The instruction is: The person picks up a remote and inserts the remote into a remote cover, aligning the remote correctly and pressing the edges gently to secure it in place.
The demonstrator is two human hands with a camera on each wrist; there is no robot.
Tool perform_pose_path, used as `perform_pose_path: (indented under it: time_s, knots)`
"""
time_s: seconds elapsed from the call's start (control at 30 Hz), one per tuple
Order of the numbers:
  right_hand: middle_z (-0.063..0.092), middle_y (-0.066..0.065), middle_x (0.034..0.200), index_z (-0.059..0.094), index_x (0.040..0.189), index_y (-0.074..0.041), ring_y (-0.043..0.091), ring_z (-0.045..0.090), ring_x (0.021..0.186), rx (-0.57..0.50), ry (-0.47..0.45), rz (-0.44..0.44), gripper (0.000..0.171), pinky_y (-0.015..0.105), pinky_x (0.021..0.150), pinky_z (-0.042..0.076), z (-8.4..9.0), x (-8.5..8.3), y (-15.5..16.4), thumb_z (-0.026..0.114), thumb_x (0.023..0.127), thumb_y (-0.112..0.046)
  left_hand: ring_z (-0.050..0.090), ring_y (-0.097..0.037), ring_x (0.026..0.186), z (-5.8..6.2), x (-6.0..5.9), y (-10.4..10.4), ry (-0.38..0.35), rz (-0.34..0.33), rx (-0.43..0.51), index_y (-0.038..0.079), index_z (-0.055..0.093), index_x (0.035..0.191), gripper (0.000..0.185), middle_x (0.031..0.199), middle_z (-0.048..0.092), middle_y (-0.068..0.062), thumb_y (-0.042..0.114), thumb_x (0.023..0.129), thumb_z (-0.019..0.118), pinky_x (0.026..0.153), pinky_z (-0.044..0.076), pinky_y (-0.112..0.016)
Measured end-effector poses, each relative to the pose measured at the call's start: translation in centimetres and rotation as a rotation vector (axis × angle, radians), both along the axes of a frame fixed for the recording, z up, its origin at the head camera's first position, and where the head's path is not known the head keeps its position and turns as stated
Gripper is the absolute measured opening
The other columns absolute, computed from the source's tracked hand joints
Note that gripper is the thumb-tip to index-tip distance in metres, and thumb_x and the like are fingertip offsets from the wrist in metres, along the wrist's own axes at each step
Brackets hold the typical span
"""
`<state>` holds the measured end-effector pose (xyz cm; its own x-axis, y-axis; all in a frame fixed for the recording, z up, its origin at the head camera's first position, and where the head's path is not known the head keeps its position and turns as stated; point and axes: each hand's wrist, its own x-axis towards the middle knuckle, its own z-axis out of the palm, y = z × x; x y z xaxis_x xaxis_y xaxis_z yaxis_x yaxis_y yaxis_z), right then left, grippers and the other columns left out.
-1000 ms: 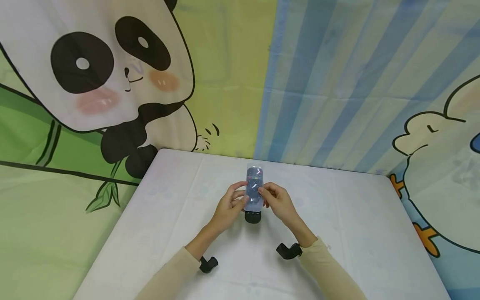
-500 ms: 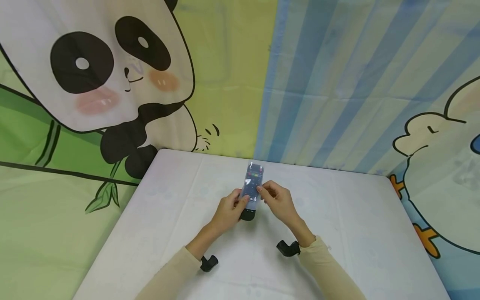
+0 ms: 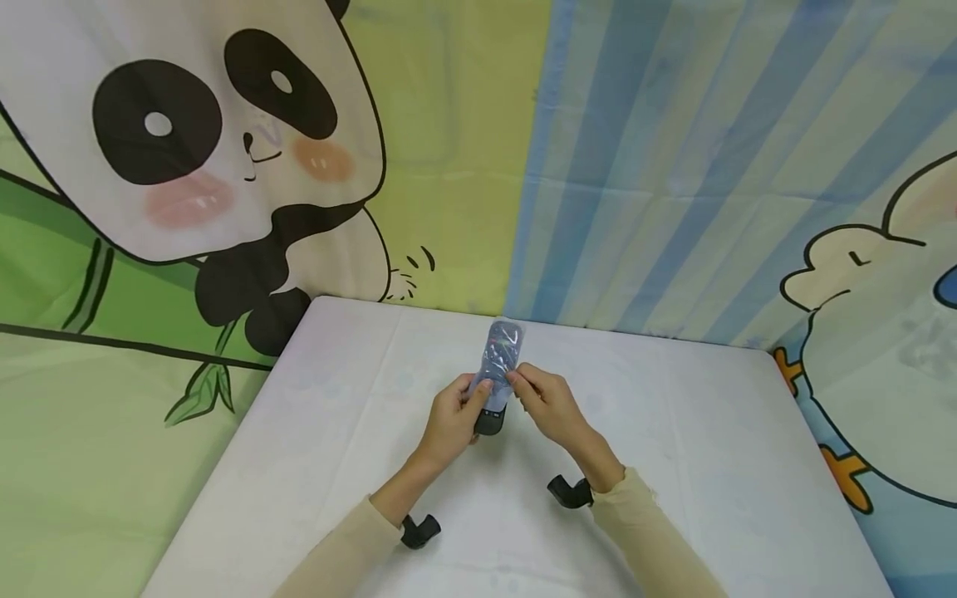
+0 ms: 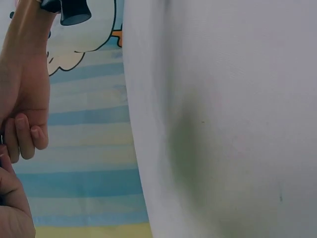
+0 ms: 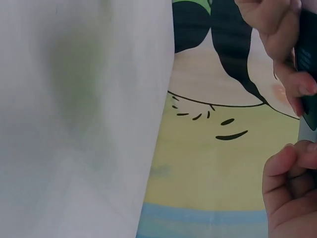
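A dark remote control (image 3: 490, 422) sits in a clear, wrinkled plastic sleeve (image 3: 499, 349), its black lower end sticking out of the sleeve. It is held up over the table, tilted with that end to the left. My left hand (image 3: 450, 418) grips it from the left, thumb on the front and fingers behind. My right hand (image 3: 552, 405) pinches the sleeve's right edge with thumb and forefinger. In the right wrist view, the black back of the remote control (image 5: 307, 54) shows at the right edge. The left wrist view catches only parts of both hands.
The white-covered table (image 3: 359, 465) ends at a back edge just beyond the hands. Behind it hangs a cartoon curtain (image 3: 449, 166) with a panda and stripes. Black wrist mounts (image 3: 571, 492) stick out at both cuffs.
The remote control has tilted, its lower end swinging left, and my left fingers have closed in behind it. The plastic sleeve looks more wrinkled. My right hand stays at the sleeve's right edge.
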<state>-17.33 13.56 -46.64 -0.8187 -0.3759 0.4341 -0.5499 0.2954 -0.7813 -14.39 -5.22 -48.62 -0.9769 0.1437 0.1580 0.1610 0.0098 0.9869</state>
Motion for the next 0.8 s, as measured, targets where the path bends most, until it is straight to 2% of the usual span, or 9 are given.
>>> perform_pose_path:
  time_s: [0.13, 0.23, 0.3, 0.37, 0.43, 0.53, 0.67, 0.73, 0.8]
  knots:
    - [0.05, 0.006, 0.062, 0.055, 0.077, -0.006, 0.011, 0.046, 0.054, -0.044, -0.012, 0.015, 0.025, 0.026, 0.047, 0.038, 1.0, 1.0, -0.5, 0.055, 0.1, 0.004, 0.044, -0.017, 0.039, 0.9, 0.0, 0.0, -0.042, 0.008, 0.015, -0.002, 0.062, 0.117, 0.028, 0.066, 0.062, -0.005, 0.023, 0.106, 0.055, 0.037, 0.038, -0.025]
    - [0.048, 0.012, 0.061, 0.055, 0.078, -0.001, 0.017, 0.045, 0.053, -0.079, -0.081, 0.067, 0.024, 0.026, 0.048, 0.038, 1.1, 1.2, -0.4, 0.053, 0.101, 0.005, 0.045, -0.017, 0.04, 2.2, 0.5, -0.2, -0.032, 0.003, -0.009, -0.002, 0.063, 0.118, 0.026, 0.067, 0.062, -0.004, 0.019, 0.106, 0.054, 0.038, 0.039, -0.024]
    - [0.046, 0.015, 0.06, 0.053, 0.076, -0.001, 0.02, 0.045, 0.052, -0.13, -0.177, 0.135, 0.027, 0.027, 0.049, 0.039, 1.1, 1.1, 0.0, 0.052, 0.103, 0.002, 0.046, -0.015, 0.042, 2.3, 0.7, -0.3, -0.004, -0.012, -0.04, -0.001, 0.063, 0.121, 0.026, 0.068, 0.062, -0.003, 0.019, 0.106, 0.054, 0.039, 0.039, -0.023]
    - [0.043, 0.014, 0.058, 0.051, 0.075, -0.001, 0.024, 0.044, 0.052, -0.193, -0.312, 0.214, 0.031, 0.029, 0.051, 0.041, 0.1, 0.5, 0.8, 0.052, 0.105, -0.006, 0.046, -0.015, 0.042, 2.2, 0.7, -0.4, 0.035, -0.036, -0.079, 0.0, 0.064, 0.124, 0.027, 0.067, 0.06, -0.002, 0.018, 0.106, 0.054, 0.039, 0.04, -0.024]
    - [0.041, 0.01, 0.057, 0.048, 0.073, -0.003, 0.022, 0.043, 0.053, -0.248, -0.451, 0.286, 0.036, 0.03, 0.054, 0.043, 0.0, 0.1, 1.4, 0.054, 0.106, -0.015, 0.046, -0.014, 0.042, 1.1, 0.4, -0.4, 0.077, -0.057, -0.115, 0.004, 0.064, 0.127, 0.028, 0.065, 0.058, 0.0, 0.021, 0.106, 0.054, 0.039, 0.04, -0.024]
    - [0.038, 0.004, 0.059, 0.048, 0.076, -0.006, 0.018, 0.039, 0.055, -0.245, -0.582, 0.334, 0.036, 0.032, 0.058, 0.043, -0.1, -0.3, 2.1, 0.055, 0.106, -0.025, 0.045, -0.012, 0.042, 0.9, 0.4, -0.5, 0.133, -0.105, -0.147, 0.007, 0.065, 0.127, 0.029, 0.061, 0.054, 0.002, 0.024, 0.106, 0.054, 0.039, 0.039, -0.024]
    - [0.033, -0.003, 0.059, 0.061, 0.095, -0.007, 0.015, 0.032, 0.054, -0.18, -0.58, 0.306, 0.024, 0.03, 0.056, 0.039, -0.1, -0.6, 2.6, 0.05, 0.106, -0.026, 0.045, -0.011, 0.042, 1.0, 0.3, -0.6, 0.148, -0.189, -0.188, 0.007, 0.063, 0.129, 0.033, 0.06, 0.053, 0.002, 0.028, 0.107, 0.051, 0.039, 0.04, -0.025]
    - [0.03, -0.004, 0.058, 0.063, 0.098, -0.004, 0.015, 0.028, 0.054, -0.198, -0.558, 0.272, 0.025, 0.03, 0.055, 0.036, -0.3, -0.5, 2.5, 0.048, 0.105, -0.023, 0.047, -0.011, 0.043, 1.1, 0.2, -0.7, 0.138, -0.224, -0.215, 0.008, 0.063, 0.13, 0.037, 0.061, 0.054, 0.002, 0.033, 0.108, 0.048, 0.04, 0.041, -0.025]
    - [0.031, -0.005, 0.057, 0.062, 0.092, 0.0, 0.014, 0.028, 0.053, -0.244, -0.538, 0.213, 0.027, 0.028, 0.054, 0.032, -0.5, -0.4, 2.2, 0.048, 0.103, -0.019, 0.048, -0.011, 0.043, 1.3, 0.1, -0.8, 0.126, -0.252, -0.242, 0.008, 0.064, 0.128, 0.04, 0.061, 0.055, 0.002, 0.037, 0.108, 0.045, 0.04, 0.042, -0.026]
